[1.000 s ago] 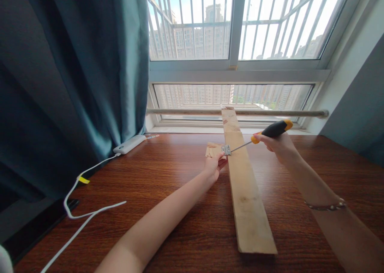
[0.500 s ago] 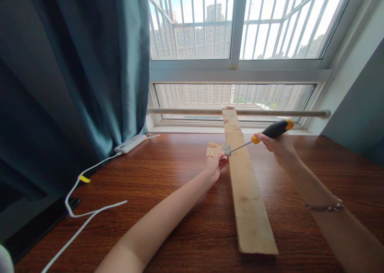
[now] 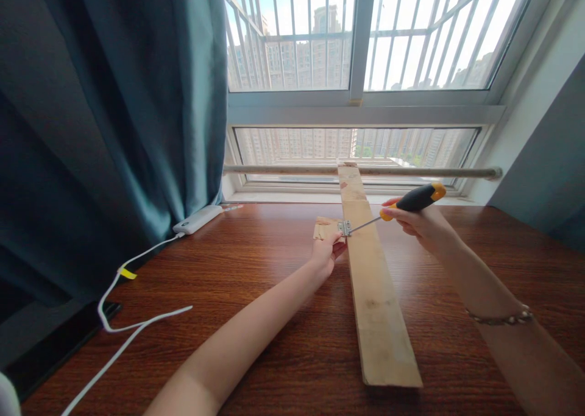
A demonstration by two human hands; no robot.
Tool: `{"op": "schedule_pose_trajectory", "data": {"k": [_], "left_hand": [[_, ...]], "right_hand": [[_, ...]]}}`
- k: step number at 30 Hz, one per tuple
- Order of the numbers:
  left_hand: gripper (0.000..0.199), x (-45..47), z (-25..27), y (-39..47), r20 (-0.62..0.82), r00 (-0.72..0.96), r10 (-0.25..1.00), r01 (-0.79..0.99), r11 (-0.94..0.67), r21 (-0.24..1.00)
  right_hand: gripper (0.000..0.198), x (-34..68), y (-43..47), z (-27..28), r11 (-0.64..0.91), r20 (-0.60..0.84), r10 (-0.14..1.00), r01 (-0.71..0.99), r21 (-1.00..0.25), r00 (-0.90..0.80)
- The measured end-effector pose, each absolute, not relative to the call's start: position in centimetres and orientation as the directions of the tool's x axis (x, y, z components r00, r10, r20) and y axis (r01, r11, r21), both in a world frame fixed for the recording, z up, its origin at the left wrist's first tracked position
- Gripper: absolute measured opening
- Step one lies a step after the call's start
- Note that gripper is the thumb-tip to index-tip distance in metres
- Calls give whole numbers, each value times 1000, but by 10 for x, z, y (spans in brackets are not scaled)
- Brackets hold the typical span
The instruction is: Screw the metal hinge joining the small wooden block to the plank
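Observation:
A long wooden board (image 3: 377, 294) lies lengthwise on the brown table, its far end by the window rail. Beside its left edge sits a small wood block (image 3: 322, 228), joined to it across a metal hinge (image 3: 344, 228). My left hand (image 3: 327, 253) is closed on the block's near side, thumb up by the hinge. In my right hand (image 3: 418, 221) is a screwdriver (image 3: 415, 199) with a black and yellow handle, held slanted. Its tip meets the hinge leaf on the board; the screw under it is too small to make out.
A white power strip (image 3: 198, 219) stands at the back left, its white cable (image 3: 105, 300) running toward the near left. Blue curtains (image 3: 192, 99) hang at the left. A horizontal rail (image 3: 425, 172) crosses before the window.
My right hand has shifted slightly on the screwdriver handle, its fingers now further forward and the wrist turned a little. My left hand, the block and the board stay in place.

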State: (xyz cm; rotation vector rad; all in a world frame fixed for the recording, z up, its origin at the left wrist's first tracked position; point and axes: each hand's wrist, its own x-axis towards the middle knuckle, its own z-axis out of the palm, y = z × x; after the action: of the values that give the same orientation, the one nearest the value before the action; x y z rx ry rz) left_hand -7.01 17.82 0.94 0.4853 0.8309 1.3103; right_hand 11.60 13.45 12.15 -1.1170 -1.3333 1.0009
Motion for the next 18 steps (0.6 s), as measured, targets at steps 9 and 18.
{"op": "schedule_pose_trajectory", "data": {"k": [9,18], "left_hand": [[14,-70,9,179,-246,45,968,-642,217,736],[12,-70,10,178,-263,38,964,-649,224,727]], "right_hand": [[47,130,126,135,103,84,991,195,-975,-100],[32,113,139,109,303,519,796,538,-786,310]]}}
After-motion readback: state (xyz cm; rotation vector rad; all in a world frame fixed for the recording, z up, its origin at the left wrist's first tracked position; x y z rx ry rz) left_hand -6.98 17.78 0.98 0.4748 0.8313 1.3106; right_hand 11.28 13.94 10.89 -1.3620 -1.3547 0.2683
